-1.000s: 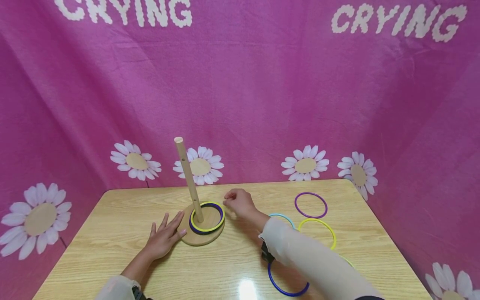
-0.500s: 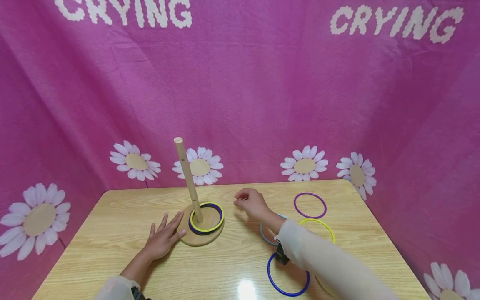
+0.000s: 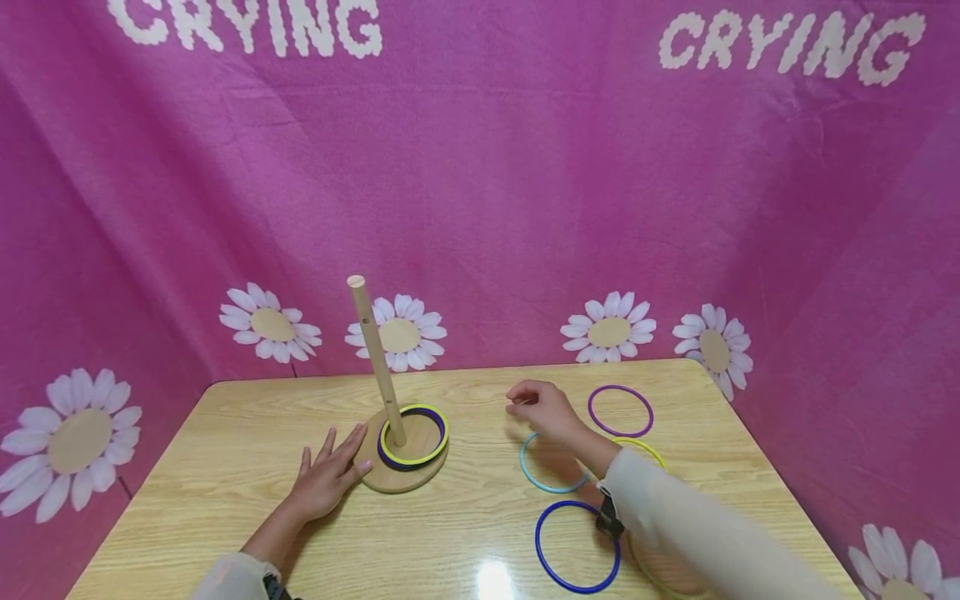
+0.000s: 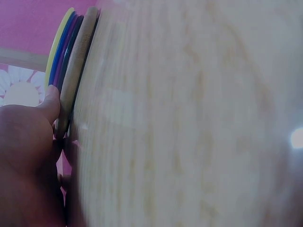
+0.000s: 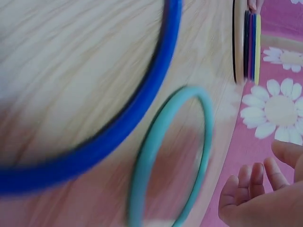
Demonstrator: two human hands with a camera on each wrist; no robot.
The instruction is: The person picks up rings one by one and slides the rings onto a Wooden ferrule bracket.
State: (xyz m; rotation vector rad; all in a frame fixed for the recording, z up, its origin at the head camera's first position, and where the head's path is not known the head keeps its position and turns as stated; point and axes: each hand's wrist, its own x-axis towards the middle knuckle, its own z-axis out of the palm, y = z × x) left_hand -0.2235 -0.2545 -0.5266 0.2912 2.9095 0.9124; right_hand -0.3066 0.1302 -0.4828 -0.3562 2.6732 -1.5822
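My left hand [image 3: 322,483] lies on the table with fingers spread, its fingertips and thumb touching the round wooden base [image 3: 397,482] of a peg stand. From that base rises an upright wooden peg [image 3: 378,358]. Several rings are stacked around it, a yellow ring [image 4: 53,47] on top, with blue, purple and dark ones below. Over the table right of the stand, my right hand [image 3: 549,411] has loosely bent fingers and holds nothing. Nearest to it are a light blue ring [image 3: 557,490] and a purple ring [image 3: 617,387], both flat on the table.
A dark blue ring [image 3: 538,546] lies near the front of the table. Behind the right forearm, a yellow ring [image 3: 658,455] and a yellowish ring [image 3: 678,594] are partly hidden. A pink flowered cloth [image 3: 480,208] hangs behind and beside the table.
My right hand has moved right, away from the stand and toward the loose rings. More of the light blue and dark blue rings now shows. The left hand and stacked rings have stayed put.
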